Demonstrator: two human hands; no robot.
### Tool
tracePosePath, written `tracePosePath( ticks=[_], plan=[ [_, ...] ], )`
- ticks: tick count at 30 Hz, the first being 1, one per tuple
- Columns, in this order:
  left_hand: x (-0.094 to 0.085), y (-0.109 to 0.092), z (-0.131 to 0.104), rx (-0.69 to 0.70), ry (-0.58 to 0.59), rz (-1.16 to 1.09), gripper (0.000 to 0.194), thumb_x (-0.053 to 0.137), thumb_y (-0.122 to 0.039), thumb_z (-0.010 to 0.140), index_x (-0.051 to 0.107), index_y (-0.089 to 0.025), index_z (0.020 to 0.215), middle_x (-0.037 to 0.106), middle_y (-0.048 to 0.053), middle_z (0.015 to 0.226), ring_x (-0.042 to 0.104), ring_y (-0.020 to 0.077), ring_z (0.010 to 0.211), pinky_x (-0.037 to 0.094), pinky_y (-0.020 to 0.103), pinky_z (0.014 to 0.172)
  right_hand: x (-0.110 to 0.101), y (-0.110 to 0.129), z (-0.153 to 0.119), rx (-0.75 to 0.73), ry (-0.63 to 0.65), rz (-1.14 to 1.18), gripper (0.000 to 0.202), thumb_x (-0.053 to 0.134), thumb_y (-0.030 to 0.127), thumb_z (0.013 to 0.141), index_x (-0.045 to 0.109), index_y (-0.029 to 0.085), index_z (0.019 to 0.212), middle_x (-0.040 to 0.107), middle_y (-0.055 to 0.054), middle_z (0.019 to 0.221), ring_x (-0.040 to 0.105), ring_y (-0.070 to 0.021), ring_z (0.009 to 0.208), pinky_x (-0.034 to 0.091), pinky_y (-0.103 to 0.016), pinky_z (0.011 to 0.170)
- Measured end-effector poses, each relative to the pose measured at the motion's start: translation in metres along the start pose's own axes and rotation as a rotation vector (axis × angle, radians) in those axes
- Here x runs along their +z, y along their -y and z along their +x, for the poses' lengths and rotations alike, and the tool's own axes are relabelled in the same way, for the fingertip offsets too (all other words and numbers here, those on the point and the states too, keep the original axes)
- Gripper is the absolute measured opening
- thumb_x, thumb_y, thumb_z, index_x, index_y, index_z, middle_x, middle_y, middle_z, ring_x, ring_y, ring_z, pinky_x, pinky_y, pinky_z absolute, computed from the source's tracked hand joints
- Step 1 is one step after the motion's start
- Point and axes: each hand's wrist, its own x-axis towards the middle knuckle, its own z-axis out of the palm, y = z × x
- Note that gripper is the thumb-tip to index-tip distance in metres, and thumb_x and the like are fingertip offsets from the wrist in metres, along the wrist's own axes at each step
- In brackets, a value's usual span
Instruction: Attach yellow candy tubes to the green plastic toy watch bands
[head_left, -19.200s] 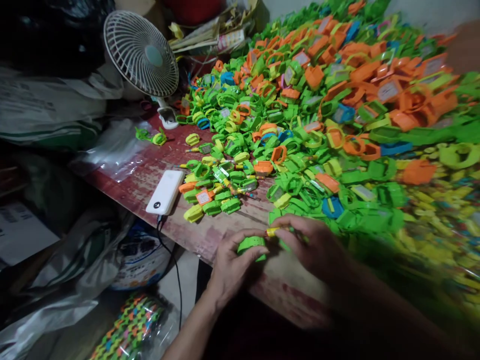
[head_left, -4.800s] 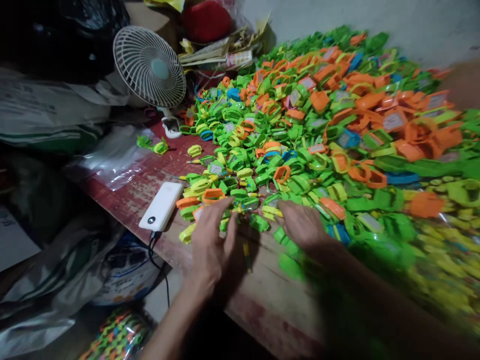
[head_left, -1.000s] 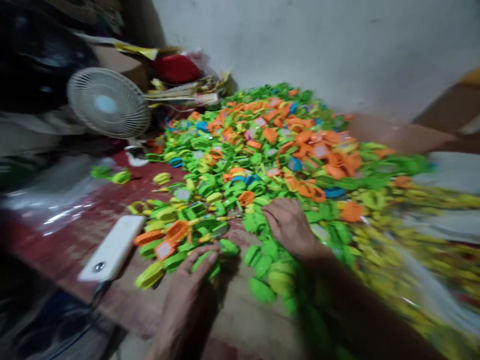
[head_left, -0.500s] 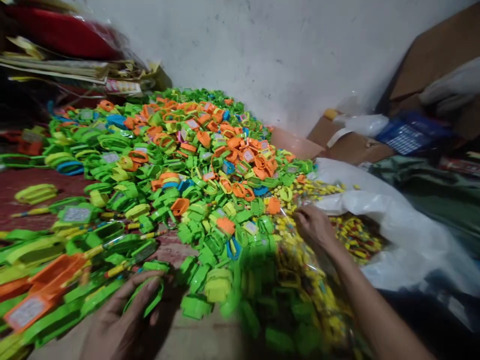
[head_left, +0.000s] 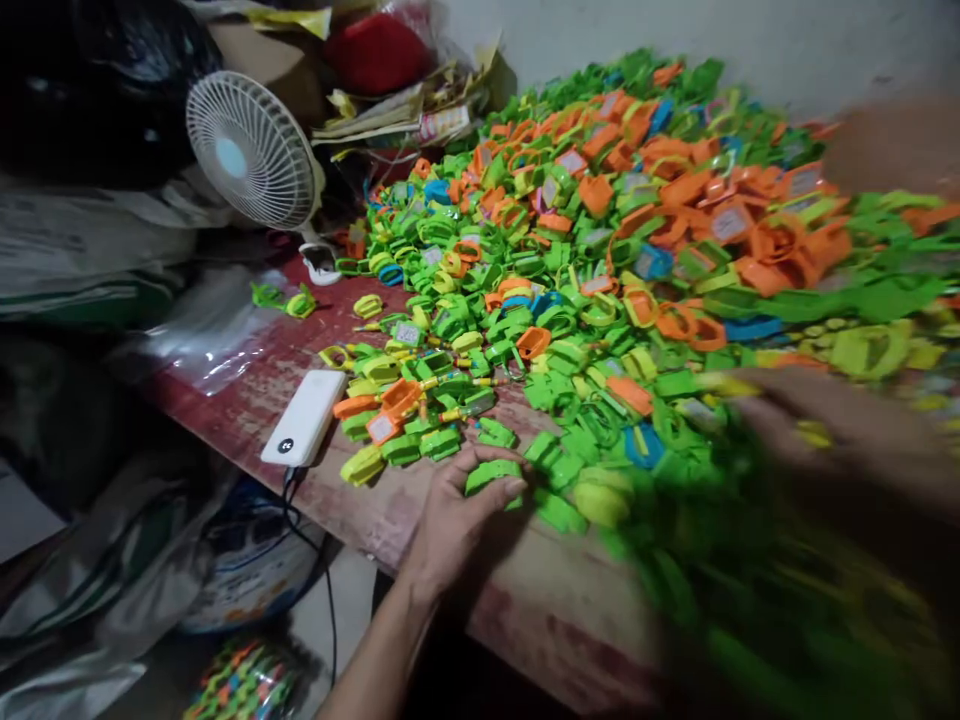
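My left hand is closed around a green plastic toy watch, thumb in front, just above the table's front part. My right hand, smeared by motion, is at the right over the heap. Small yellow pieces show at its fingertips and between its fingers; their exact shape is blurred. A big heap of toy watches, mostly green and orange, fills the table behind both hands. Left of my left hand lies a group of toy watches with yellow tubes, some bearing square labels.
A white power bank with a black cable lies near the table's front edge. A white fan stands behind it, beside clear plastic bags. Below the edge, a bag of colourful pieces is on the floor.
The view has swung left, bringing the fan and power bank into sight. My right hand has left the yellow pile, with yellow pieces at its fingers. My left hand keeps the green toy watch.
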Motion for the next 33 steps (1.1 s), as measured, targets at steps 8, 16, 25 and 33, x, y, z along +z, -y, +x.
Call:
tracePosePath(
  ticks=[8, 16, 25, 33],
  plan=[
    [-0.015, 0.007, -0.008, -0.24, 0.031, -0.224, 0.033, 0.084, -0.033, 0.066, 0.073, -0.017, 0.093, 0.071, 0.003, 0.079, 0.053, 0.0072, 0.053, 0.04, 0.016, 0.049, 0.095, 0.097, 0.018, -0.165, 0.354, 0.421, 0.021, 0.045, 0.015, 0.095, 0.063, 0.018, 0.107, 0.071, -0.005, 0.102, 0.066, -0.0168, 0.095, 0.051, -0.027, 0.083],
    [-0.018, 0.014, -0.01, -0.209, 0.01, -0.229, 0.032, 0.086, -0.031, 0.062, 0.075, -0.015, 0.089, 0.071, 0.004, 0.077, 0.051, 0.0059, 0.044, 0.043, 0.017, 0.043, 0.094, 0.102, 0.022, -0.15, 0.416, 0.389, 0.023, 0.044, 0.018, 0.096, 0.066, 0.019, 0.096, 0.072, -0.003, 0.091, 0.067, -0.0155, 0.081, 0.049, -0.026, 0.072],
    [-0.01, 0.019, -0.005, -0.149, 0.055, -0.243, 0.023, 0.08, -0.027, 0.069, 0.074, -0.014, 0.088, 0.073, 0.005, 0.08, 0.057, 0.0098, 0.039, 0.048, 0.022, 0.044, 0.096, 0.094, 0.023, -0.307, 0.465, 0.216, 0.029, 0.038, 0.019, 0.096, 0.067, 0.018, 0.093, 0.071, -0.006, 0.089, 0.063, -0.0198, 0.089, 0.039, -0.032, 0.078],
    [-0.012, 0.02, -0.006, -0.142, 0.074, -0.058, 0.023, 0.079, -0.032, 0.072, 0.075, -0.015, 0.086, 0.067, 0.002, 0.067, 0.055, 0.0097, 0.043, 0.044, 0.02, 0.045, 0.095, 0.085, 0.024, -0.328, 0.541, 0.217, 0.031, 0.037, 0.017, 0.094, 0.067, 0.018, 0.084, 0.066, -0.005, 0.078, 0.056, -0.0167, 0.074, 0.035, -0.03, 0.072]
  ],
)
